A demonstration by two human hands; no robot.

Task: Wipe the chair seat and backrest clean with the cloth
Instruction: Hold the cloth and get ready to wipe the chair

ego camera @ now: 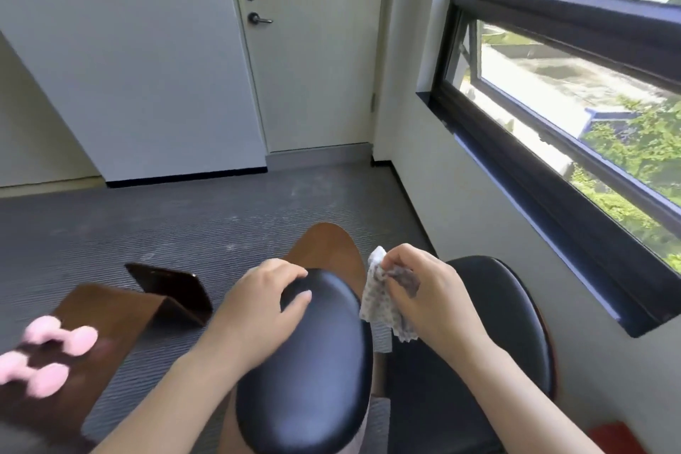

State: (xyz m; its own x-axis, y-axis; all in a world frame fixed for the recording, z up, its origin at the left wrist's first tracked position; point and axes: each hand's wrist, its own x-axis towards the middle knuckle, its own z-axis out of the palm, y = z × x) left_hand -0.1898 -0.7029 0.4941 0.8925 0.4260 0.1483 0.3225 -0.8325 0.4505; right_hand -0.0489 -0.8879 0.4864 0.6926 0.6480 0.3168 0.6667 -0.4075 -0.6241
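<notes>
The left hand [263, 291] grips the top edge of the black padded backrest [309, 361]. The right hand [431, 291] pinches the cloth [374, 293] in the air, between the backrest and the black seat [497, 324]. The cloth looks thin, soft and light, so I think it is best bunched in the fingers and pressed flat on the smooth pad.

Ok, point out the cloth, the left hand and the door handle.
cloth [377, 300]: head view, its hanging white part.
left hand [265, 291]: head view, its back, gripping the chair pad [306, 361].
door handle [258, 19]: head view, the lever.
</notes>
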